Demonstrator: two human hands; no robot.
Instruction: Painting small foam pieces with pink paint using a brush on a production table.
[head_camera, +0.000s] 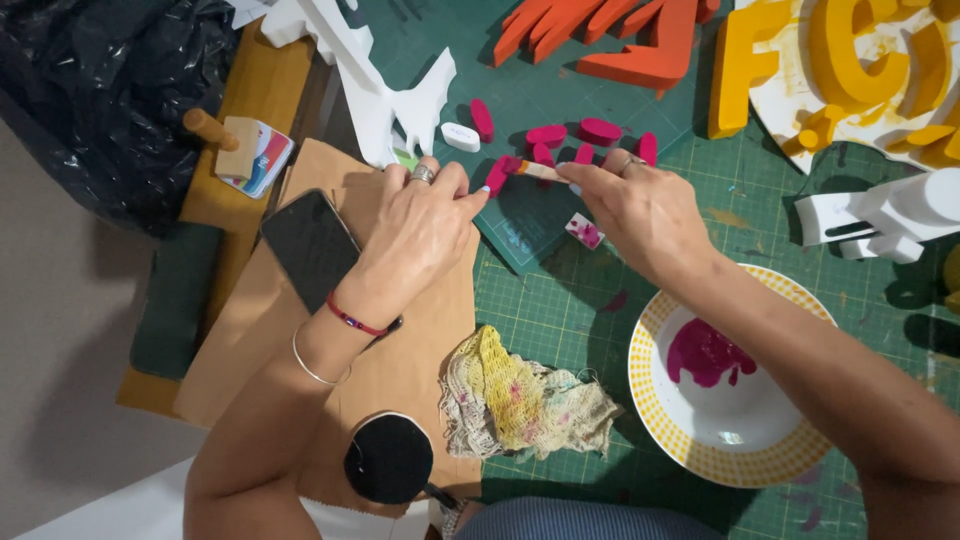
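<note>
Over the green cutting mat (560, 330), my left hand (425, 225) pinches a small pink foam piece (498, 175) between thumb and fingertips, closed on its lower end only. My right hand (640, 210) is closed around a thin paintbrush (540, 171), and its tip touches the piece. Just behind lie more pink pieces (600, 131) and one white piece (460, 137) that has no colour yet. I judge the piece to be very light and a little soft, so hard pressing can dent it. The fresh paint probably makes it slippery and easy to smear, so it is best to hold it by the end where paint is not wet. The plate (800, 455) with pink paint (705, 352) stands near my right forearm, and a stained rag (520, 395) lies beside it.
</note>
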